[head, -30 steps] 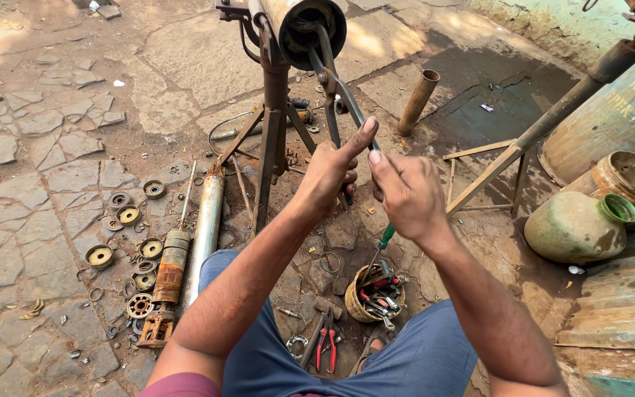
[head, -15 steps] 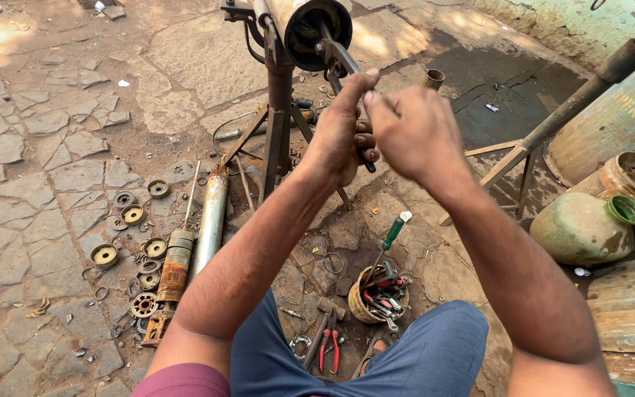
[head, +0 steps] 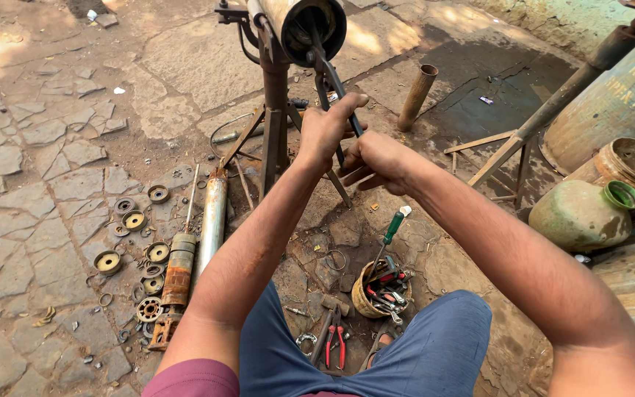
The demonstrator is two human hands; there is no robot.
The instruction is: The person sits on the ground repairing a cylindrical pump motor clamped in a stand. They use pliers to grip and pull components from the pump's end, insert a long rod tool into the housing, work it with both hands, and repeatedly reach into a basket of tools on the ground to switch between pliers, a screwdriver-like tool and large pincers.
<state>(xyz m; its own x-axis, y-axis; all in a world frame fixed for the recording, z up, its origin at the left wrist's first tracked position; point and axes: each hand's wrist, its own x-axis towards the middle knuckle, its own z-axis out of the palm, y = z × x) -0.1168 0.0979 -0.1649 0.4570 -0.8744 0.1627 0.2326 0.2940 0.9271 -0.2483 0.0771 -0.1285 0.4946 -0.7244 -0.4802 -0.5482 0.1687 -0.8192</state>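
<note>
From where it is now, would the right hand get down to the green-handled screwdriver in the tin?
Probably yes: the right hand grips the rod, and the green-handled screwdriver stands just below it with nothing between.

A thin dark metal rod (head: 334, 84) slants down out of the open mouth of a rusty pipe (head: 299, 22) clamped on a tripod stand (head: 275, 110).

Dark matt steel rod (head: 336, 84): dull, greasy-looking. Large cylindrical metal pipe (head: 299, 22): rusted, rough rim. Grey metal tube on the ground (head: 212, 220): smooth, faint sheen. Round metal rings at left (head: 134, 220): rusty, dirty. Green-handled screwdriver (head: 393, 228): glossy plastic grip. Stone paving (head: 38, 147): rough, cracked, dusty.
</note>
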